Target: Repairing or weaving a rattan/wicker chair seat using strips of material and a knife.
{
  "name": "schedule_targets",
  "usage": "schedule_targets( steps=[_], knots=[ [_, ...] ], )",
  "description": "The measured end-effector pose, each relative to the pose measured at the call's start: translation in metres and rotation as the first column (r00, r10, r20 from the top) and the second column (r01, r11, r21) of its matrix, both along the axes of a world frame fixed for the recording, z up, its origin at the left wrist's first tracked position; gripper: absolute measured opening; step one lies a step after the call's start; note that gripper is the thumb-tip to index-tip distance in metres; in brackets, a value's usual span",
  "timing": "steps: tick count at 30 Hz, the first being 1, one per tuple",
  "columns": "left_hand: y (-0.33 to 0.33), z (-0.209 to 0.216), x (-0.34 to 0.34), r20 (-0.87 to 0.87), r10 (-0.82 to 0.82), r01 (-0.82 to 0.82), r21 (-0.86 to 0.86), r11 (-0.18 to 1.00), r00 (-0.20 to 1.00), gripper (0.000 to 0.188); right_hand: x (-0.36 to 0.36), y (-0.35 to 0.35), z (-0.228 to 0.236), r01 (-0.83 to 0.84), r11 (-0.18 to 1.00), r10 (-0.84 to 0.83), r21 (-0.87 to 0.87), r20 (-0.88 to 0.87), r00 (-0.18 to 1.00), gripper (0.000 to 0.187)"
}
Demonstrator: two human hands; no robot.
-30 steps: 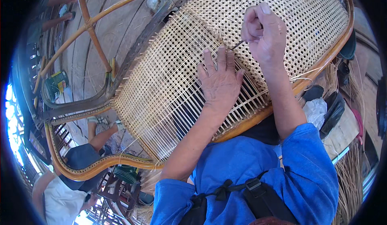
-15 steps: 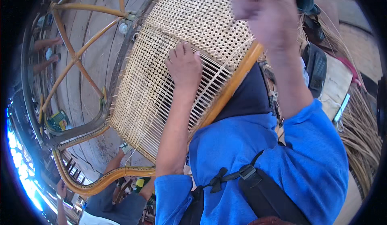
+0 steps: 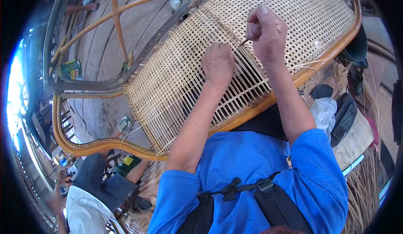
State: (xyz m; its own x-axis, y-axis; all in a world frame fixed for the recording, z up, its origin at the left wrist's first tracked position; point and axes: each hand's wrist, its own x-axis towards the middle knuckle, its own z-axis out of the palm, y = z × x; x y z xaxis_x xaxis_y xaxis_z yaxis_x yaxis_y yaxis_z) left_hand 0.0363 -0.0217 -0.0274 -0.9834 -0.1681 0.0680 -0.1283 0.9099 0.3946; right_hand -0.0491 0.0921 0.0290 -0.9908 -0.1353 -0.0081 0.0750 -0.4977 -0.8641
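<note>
- While your right hand [image 3: 269, 37] is balled into a fist, its fingers are clenched around a thin dark tool [image 3: 243, 43], and only a short bit of it pokes out.
- Your left hand [image 3: 218, 64] lies on the woven cane panel [image 3: 163, 76], knuckles bent. Its fingertips are tucked out of sight, so I can't tell if they're pinching a strand or just pressing.
- Containers: well off to the left of your left fingers there's a green tin [image 3: 72, 69] on the floorboards. Can't make out what's in it. To the right of your right fingers and closer to your body, a crumpled see-through plastic bag [image 3: 323, 113] sits by a dark object; contents unclear too.
- Where the tool is: just right of your left fingers, on the side facing your right fist. It slants down and left out of the fist, long axis aimed at the weave by your left knuckles. Can't tell if the tip touches the cane.
- The panel's under both hands, long axis running from below-left of your left fingers to up-right past your right ones. Tight mesh beyond your right fingers, open parallel strands below your left.
- Nearer your body than either set of fingers, the orange-brown wooden rim [image 3: 252, 112] follows that same slant.
</note>
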Motion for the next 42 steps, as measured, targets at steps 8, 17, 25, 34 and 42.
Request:
schedule_targets(
  steps=[8,17,25,34,42],
  knots=[
    [0.004,0.002,-0.015,0.157,0.015,0.005,-0.126,0.992,0.987,0.007,-0.008,-0.011,-0.021,-0.055,0.992,0.050,0.112,0.053,0.997,0.036],
    [0.003,-0.004,-0.018,0.204,0.048,-0.054,0.024,0.998,0.978,0.013,-0.013,-0.021,-0.036,-0.057,0.994,0.054,0.095,0.028,0.998,0.033],
    [0.008,-0.002,-0.008,-0.093,-0.013,0.019,0.061,0.998,0.996,0.017,-0.029,0.002,-0.033,-0.018,0.999,0.021,-0.046,0.078,0.997,0.034],
    [0.012,-0.003,0.000,0.019,-0.132,0.133,-0.115,0.984,0.991,0.031,-0.029,-0.001,-0.027,0.049,0.999,-0.048,-0.003,0.153,0.987,0.036],
    [0.028,0.006,-0.009,0.278,-0.254,0.347,-0.370,0.862,0.927,0.036,0.026,0.163,0.060,-0.204,0.977,0.194,0.065,0.135,0.972,0.045]
  ],
)
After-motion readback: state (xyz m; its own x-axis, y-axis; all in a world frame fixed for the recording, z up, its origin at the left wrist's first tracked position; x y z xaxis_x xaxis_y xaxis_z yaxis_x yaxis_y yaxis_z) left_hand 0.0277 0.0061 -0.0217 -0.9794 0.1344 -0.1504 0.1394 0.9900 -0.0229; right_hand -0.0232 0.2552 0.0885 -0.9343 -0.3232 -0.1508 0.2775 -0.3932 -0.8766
